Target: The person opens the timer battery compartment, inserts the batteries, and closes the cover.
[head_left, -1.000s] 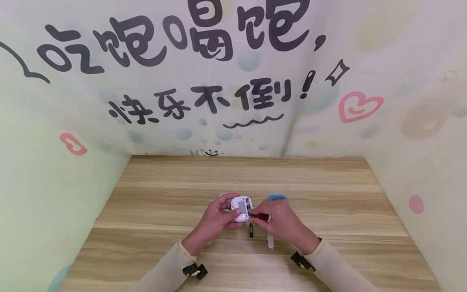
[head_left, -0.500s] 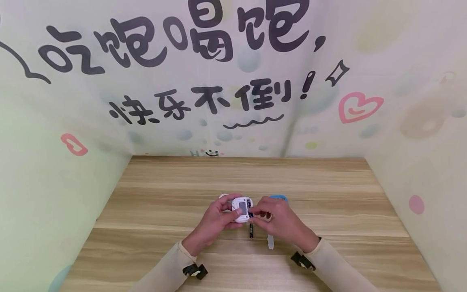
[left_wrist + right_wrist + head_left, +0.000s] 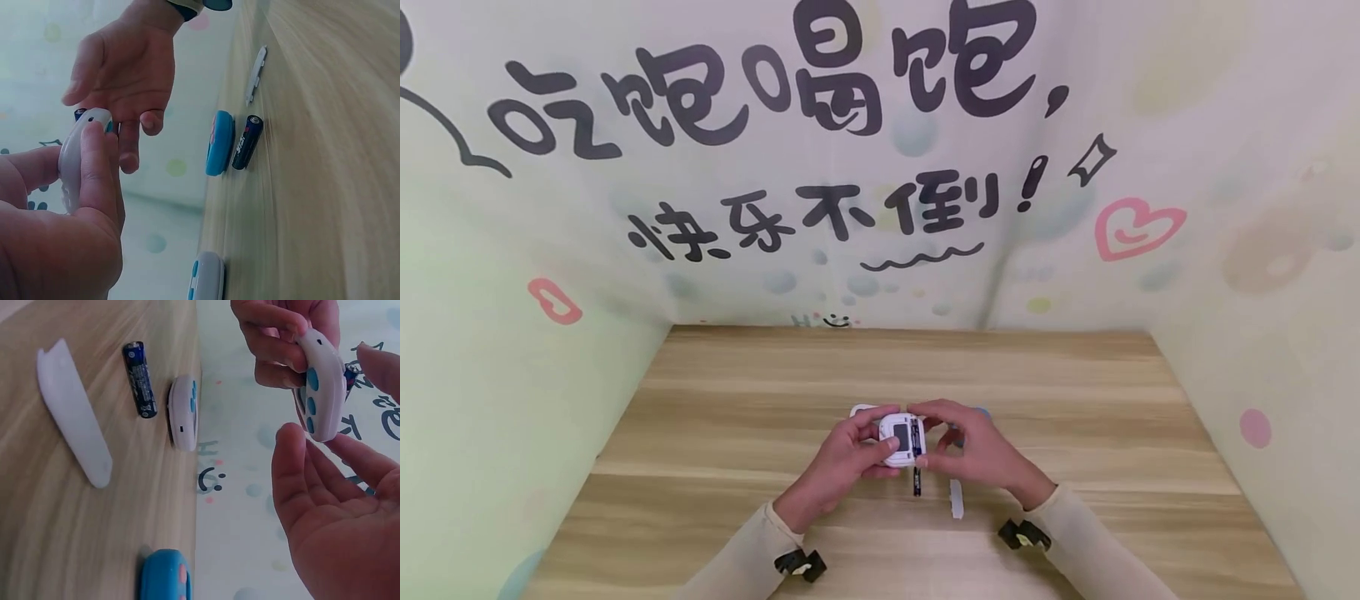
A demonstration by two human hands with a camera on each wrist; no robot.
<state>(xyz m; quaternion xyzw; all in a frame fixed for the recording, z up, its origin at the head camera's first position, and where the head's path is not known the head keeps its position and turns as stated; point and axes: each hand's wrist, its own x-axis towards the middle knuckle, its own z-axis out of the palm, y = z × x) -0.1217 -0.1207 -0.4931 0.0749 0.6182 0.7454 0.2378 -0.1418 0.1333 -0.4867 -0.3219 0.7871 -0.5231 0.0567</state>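
My left hand (image 3: 846, 450) grips a white kitchen timer (image 3: 891, 454) with blue buttons, its back turned up and its battery slot uncovered. A dark AAA-type battery (image 3: 916, 435) lies along that slot; in the right wrist view one battery end (image 3: 352, 374) sticks out beyond the casing. My right hand (image 3: 977, 450) is at the slot side, thumb near the lower end and forefinger near the upper, the other fingers loosely bent. Whether the thumb touches the battery cannot be told. Below the timer, a second battery (image 3: 248, 142) rests on the table.
A white battery cover (image 3: 957, 499) lies on the wooden table (image 3: 737, 367) right of the loose battery. A blue timer (image 3: 220, 144) is partly behind my right hand in the head view. Another white timer (image 3: 183, 412) lies behind my left hand. Printed walls enclose the table.
The right hand's fingers have gone from pinching at the slot to spreading toward both ends of it. The battery now lies along the slot. The head view has tilted slightly.
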